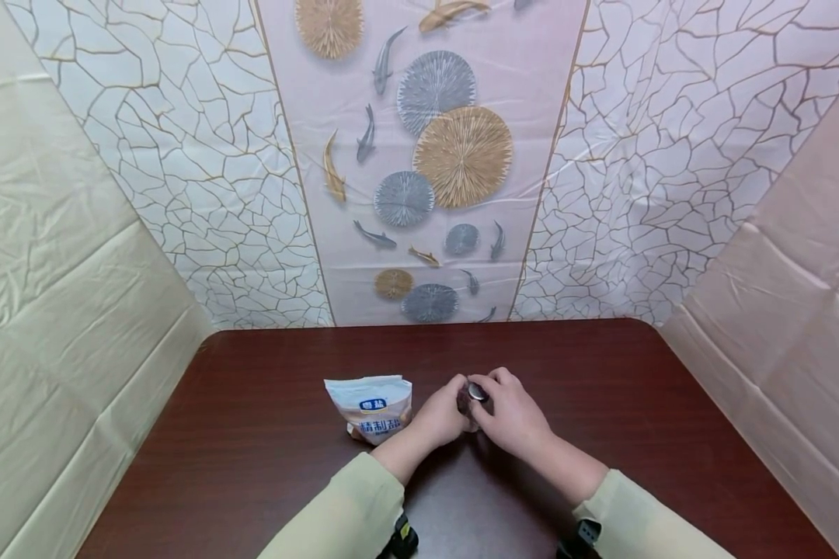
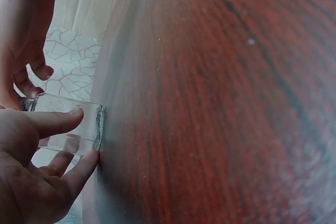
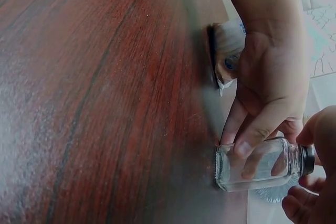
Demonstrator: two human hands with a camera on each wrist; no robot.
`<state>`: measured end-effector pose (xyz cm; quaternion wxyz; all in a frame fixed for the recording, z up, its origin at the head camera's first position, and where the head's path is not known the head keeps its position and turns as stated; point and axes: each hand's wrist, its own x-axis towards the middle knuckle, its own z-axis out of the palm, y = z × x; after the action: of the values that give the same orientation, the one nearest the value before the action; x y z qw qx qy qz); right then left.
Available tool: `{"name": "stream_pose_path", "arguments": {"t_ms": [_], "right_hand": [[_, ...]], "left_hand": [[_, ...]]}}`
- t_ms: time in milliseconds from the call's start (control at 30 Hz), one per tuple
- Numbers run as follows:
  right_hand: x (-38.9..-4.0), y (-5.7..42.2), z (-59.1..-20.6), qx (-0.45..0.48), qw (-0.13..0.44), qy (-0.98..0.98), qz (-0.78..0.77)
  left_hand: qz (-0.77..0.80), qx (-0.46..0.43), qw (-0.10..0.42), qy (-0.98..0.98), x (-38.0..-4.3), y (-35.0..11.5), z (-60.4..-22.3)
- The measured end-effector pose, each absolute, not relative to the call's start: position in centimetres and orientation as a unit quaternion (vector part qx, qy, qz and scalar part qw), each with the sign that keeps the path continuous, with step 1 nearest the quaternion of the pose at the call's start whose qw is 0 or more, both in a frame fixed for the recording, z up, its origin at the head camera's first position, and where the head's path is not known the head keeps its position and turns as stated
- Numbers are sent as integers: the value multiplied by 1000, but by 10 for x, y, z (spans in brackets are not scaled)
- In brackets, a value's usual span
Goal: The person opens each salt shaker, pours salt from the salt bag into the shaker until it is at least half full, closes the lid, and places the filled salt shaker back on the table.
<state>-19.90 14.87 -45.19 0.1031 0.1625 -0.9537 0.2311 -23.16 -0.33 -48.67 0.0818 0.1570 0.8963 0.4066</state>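
Table [image 1: 252, 466], dark red wood, fills the lower view, with patterned sheets hung round it. On it, left of the hands, stands a white bag [image 1: 370, 407] with blue print. Just right of the bag a clear glass jar [image 3: 252, 170] stands upright on the wood. The left hand [image 1: 439, 419] curls round its body; the right hand [image 1: 513, 415] pinches its dark cap [image 3: 308, 160] from above
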Motion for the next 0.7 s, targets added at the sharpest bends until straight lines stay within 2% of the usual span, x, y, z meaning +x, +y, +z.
{"name": "stream_pose_path", "arguments": {"t_ms": [367,533,700], "right_hand": [[-199,154,-451,202,91,-943,247],[-200,151,-452,169,98,-945,262],[-204,146,-452,123,106,-952,258]], "left_hand": [[417,150,99,891,-232,-4,-486],[415,165,76,892,-233,-4,-489],[416,164,74,891,-233,-4,-488]]}}
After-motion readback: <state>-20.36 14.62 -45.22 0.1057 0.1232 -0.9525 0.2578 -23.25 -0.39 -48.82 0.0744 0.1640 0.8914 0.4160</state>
